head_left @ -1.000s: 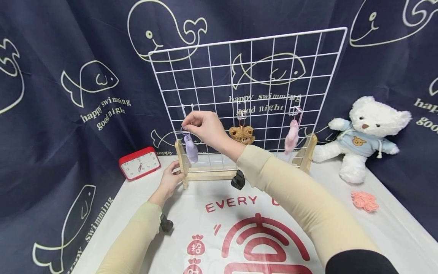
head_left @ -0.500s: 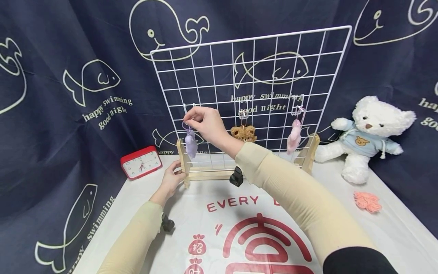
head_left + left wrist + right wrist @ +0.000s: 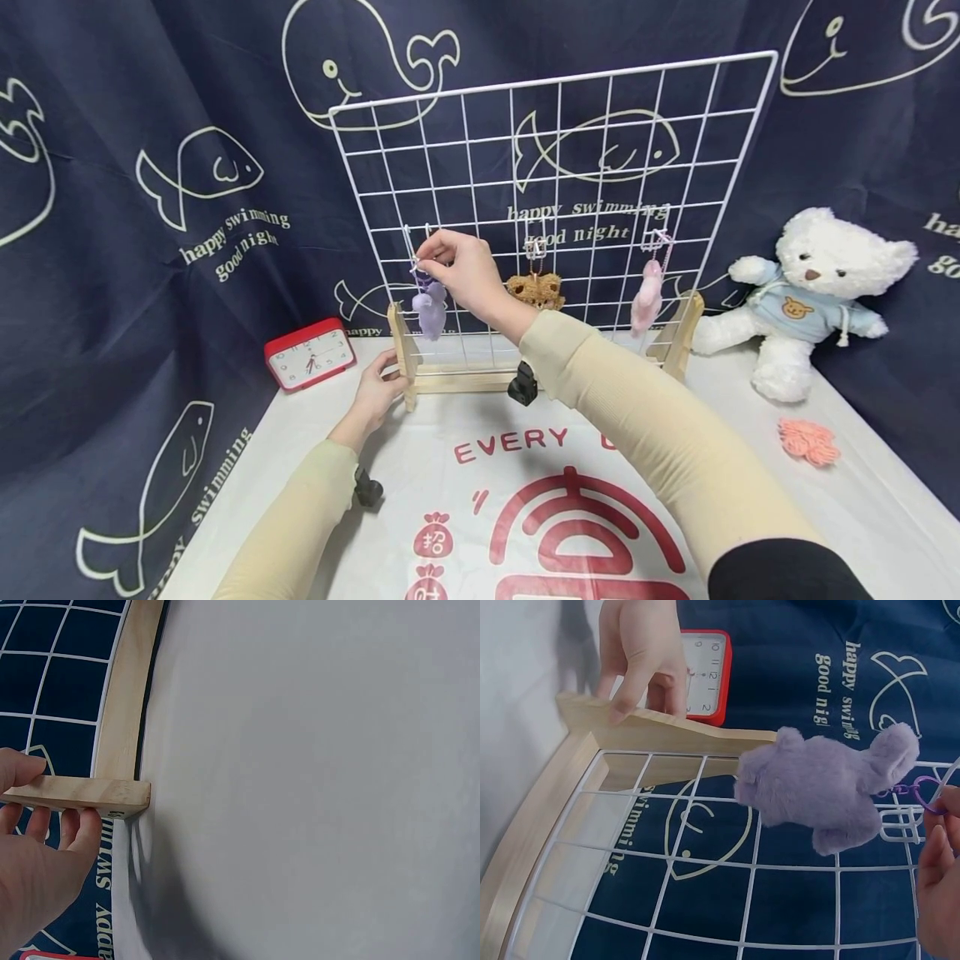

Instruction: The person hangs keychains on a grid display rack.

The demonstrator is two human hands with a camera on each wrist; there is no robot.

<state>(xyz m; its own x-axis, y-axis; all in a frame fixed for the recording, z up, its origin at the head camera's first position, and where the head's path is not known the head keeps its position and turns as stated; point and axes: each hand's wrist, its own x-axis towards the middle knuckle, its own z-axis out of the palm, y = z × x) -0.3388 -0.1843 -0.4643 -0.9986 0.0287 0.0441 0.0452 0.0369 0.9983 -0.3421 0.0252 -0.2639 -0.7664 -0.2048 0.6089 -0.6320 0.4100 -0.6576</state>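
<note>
My right hand point(image 3: 467, 271) pinches the purple ring point(image 3: 916, 792) of a fluffy purple plush keychain point(image 3: 430, 313). The plush point(image 3: 810, 780) dangles in front of the left part of a white wire grid point(image 3: 555, 82). Close to the ring is a white hook point(image 3: 901, 826) on the grid; whether the ring touches it I cannot tell. My left hand point(image 3: 372, 397) grips the left foot of the wooden stand point(image 3: 90, 792), thumb on one side and fingers on the other. Further along the grid hang a brown bear keychain point(image 3: 536, 291) and a pink plush keychain point(image 3: 647, 300).
A red alarm clock point(image 3: 311, 355) stands left of the grid. To the right sit a white teddy bear point(image 3: 806, 296) in a blue hoodie and a coral-pink knotted item point(image 3: 809, 442). A dark blue printed curtain point(image 3: 225, 67) hangs behind.
My right hand has shifted slightly right and up, bringing the purple plush keychain along; the plush has turned and its ring is nearer the hook. My left hand stays at the stand.
</note>
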